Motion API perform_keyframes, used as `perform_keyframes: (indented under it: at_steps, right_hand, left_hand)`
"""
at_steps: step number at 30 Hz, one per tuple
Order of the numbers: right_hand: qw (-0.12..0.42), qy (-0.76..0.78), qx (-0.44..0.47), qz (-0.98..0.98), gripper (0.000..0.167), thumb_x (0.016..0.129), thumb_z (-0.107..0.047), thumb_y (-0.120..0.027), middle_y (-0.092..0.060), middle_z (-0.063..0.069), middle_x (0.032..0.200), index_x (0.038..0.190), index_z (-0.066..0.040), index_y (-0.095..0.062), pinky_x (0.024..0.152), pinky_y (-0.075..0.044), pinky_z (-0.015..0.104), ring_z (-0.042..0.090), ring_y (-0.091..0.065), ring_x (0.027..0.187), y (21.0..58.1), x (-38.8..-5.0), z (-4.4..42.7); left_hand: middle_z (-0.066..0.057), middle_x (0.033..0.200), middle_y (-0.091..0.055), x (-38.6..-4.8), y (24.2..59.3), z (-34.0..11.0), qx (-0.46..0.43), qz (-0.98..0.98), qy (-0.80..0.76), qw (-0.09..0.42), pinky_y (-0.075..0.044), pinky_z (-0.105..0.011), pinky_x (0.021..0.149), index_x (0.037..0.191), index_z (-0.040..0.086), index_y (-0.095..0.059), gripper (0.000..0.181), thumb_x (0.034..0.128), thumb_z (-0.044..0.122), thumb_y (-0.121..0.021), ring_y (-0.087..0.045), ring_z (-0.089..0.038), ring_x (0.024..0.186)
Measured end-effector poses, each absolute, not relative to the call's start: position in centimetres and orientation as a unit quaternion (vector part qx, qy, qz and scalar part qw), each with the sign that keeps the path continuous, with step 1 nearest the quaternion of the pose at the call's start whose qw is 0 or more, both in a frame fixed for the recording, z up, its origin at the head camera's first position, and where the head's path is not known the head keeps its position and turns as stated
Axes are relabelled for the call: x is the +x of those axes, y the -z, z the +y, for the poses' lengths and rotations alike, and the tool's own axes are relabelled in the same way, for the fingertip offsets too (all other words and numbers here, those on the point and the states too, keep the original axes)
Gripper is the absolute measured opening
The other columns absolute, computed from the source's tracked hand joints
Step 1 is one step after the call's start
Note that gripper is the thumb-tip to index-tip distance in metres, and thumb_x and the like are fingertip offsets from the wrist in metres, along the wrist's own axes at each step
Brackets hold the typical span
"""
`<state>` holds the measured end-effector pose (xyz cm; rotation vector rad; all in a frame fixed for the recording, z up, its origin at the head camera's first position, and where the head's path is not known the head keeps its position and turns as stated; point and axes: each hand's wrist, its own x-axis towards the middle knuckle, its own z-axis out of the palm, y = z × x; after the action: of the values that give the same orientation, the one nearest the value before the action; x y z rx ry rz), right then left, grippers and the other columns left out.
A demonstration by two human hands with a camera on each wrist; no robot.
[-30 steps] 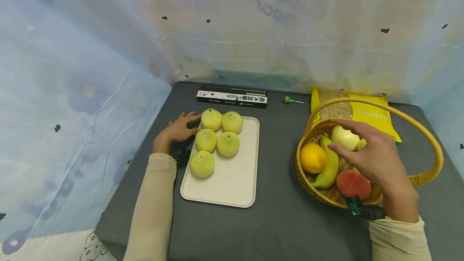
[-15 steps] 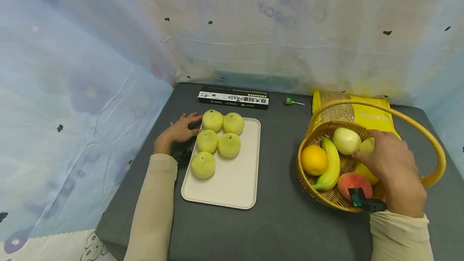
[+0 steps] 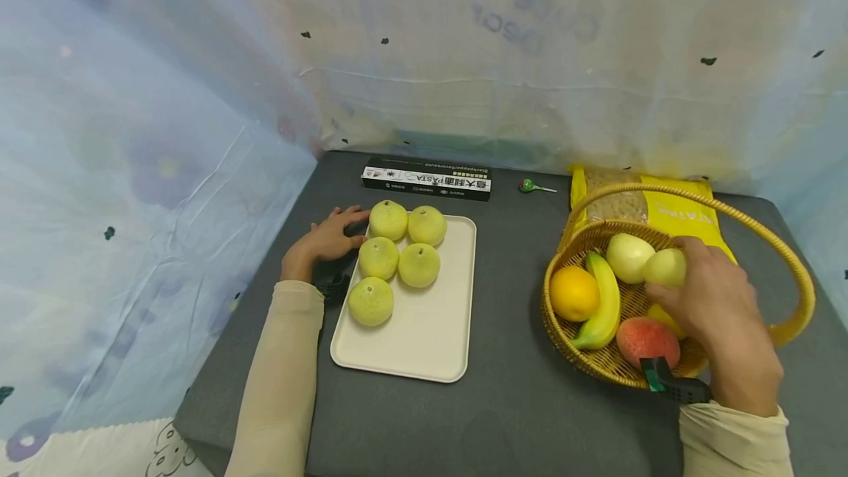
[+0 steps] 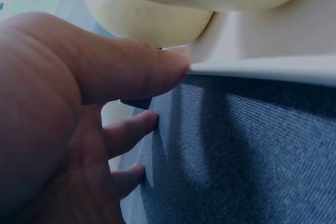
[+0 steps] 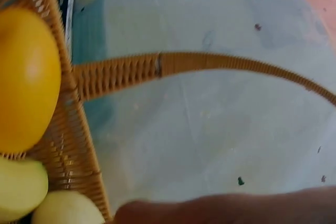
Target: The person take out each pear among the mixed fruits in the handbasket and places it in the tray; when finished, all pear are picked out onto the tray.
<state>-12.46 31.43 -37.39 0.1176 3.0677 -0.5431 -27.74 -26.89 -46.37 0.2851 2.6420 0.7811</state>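
My left hand (image 3: 330, 236) rests beside the left edge of a cream tray (image 3: 427, 348), fingers spread. In the left wrist view its thumb (image 4: 142, 72) touches the tray's rim, below round yellow-green fruits. Several such fruits (image 3: 419, 265) sit on the tray's left and far parts. Over the wicker basket (image 3: 583, 366), my right hand (image 3: 712, 297) grips a yellow-green fruit (image 3: 665, 268) between thumb and fingers. Left of it in the basket lie a pale green fruit (image 3: 628, 256), a banana (image 3: 601, 308) and an orange (image 3: 573, 293). A peach (image 3: 645, 339) sits nearer me.
The basket's tall handle (image 3: 771, 234) arches over its right side. Behind stands a yellow pasta bag (image 3: 682, 212). A black pasta box (image 3: 426, 179) and a green lollipop (image 3: 528, 185) lie at the back. A partly hidden yellow fruit (image 3: 665, 319) is beside the peach.
My right hand has moved right from above the pale green fruit and taken hold of the yellow-green fruit, which has turned and shifted slightly left. My left hand stays in place.
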Motion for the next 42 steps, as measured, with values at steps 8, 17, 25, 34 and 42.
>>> perform_keyframes:
  at_steps: [8, 17, 25, 34, 42]
  right_hand:
    - [0.036, 0.201, -0.052, 0.977, 0.08, 0.091, -0.027, -0.087, -0.053, 0.043, 0.146, 0.154, 0.007, -0.05, 0.084, -0.051, 0.067, 0.058, -0.056, 0.116, 37.7, -12.2, 29.4]
    - [0.039, 0.205, -0.067, 0.976, 0.085, 0.09, -0.027, -0.089, -0.053, 0.041, 0.149, 0.158, 0.005, -0.048, 0.09, -0.051, 0.071, 0.058, -0.058, 0.12, 38.9, -12.1, 28.5]
    - [0.007, 0.22, -0.047, 0.974, 0.091, 0.086, -0.031, -0.094, -0.061, 0.037, 0.137, 0.155, 0.005, -0.046, 0.08, -0.055, 0.063, 0.053, -0.066, 0.103, 39.5, -11.3, 28.7]
    - [-0.08, 0.256, -0.094, 0.959, 0.084, 0.082, -0.03, -0.099, -0.066, 0.025, 0.138, 0.154, -0.01, -0.059, 0.074, -0.049, 0.022, 0.036, -0.065, 0.101, 38.6, -10.3, 28.2]
    - [-0.109, 0.332, -0.145, 0.926, 0.089, 0.079, -0.018, -0.101, -0.067, 0.016, 0.145, 0.158, -0.022, -0.06, 0.087, -0.043, -0.005, -0.011, -0.056, 0.107, 37.7, -9.5, 26.3]
  left_hand:
    - [-0.017, 0.184, -0.015, -27.6, 46.3, -26.9, 0.098, 0.937, -0.278, 0.187, 0.009, -0.089, 0.121, 0.174, 0.02, -0.036, 0.068, 0.1122, 0.03, -0.061, 0.004, -0.051, 0.169]
    - [-0.017, 0.184, -0.015, -27.7, 46.4, -27.0, 0.097, 0.937, -0.278, 0.188, 0.009, -0.09, 0.12, 0.174, 0.02, -0.036, 0.068, 0.1123, 0.031, -0.062, 0.005, -0.051, 0.169]
    - [-0.017, 0.185, -0.014, -27.8, 46.4, -27.2, 0.097, 0.937, -0.277, 0.189, 0.009, -0.09, 0.12, 0.174, 0.02, -0.035, 0.068, 0.1123, 0.031, -0.061, 0.005, -0.051, 0.169]
    - [-0.015, 0.185, -0.014, -27.7, 46.3, -27.0, 0.098, 0.937, -0.277, 0.19, 0.009, -0.089, 0.121, 0.174, 0.022, -0.034, 0.068, 0.1124, 0.03, -0.061, 0.006, -0.05, 0.17]
    - [-0.014, 0.185, -0.013, -27.8, 46.3, -26.9, 0.095, 0.937, -0.278, 0.191, 0.01, -0.088, 0.121, 0.175, 0.022, -0.034, 0.068, 0.1125, 0.031, -0.061, 0.006, -0.049, 0.17]
